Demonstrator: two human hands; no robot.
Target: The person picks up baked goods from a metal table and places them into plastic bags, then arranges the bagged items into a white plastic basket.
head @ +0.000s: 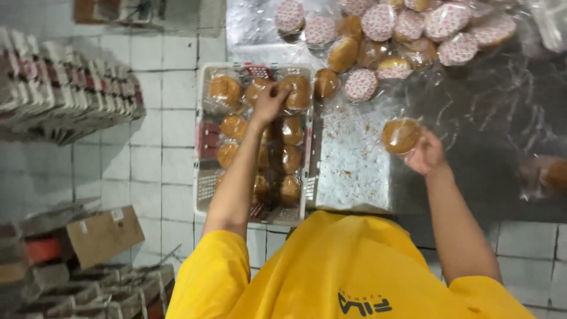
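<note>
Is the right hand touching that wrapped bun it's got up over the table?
Touching. The head view shows the right hand with its fingers closed around the edge of the wrapped bun, lifting it above the clear plastic sheet.

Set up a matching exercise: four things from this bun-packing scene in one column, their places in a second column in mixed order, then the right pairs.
Things:
1. Left hand
2. Right hand
3. Cardboard box
4. Stacked cartons

Places:
A. Lower left, on the tiled floor
B. Holding a wrapped bun over the plastic sheet
C. Upper left, in a leaning row
D. Reaching into the white crate of buns

Pairs: 1-D, 2-B, 3-A, 4-C
</note>
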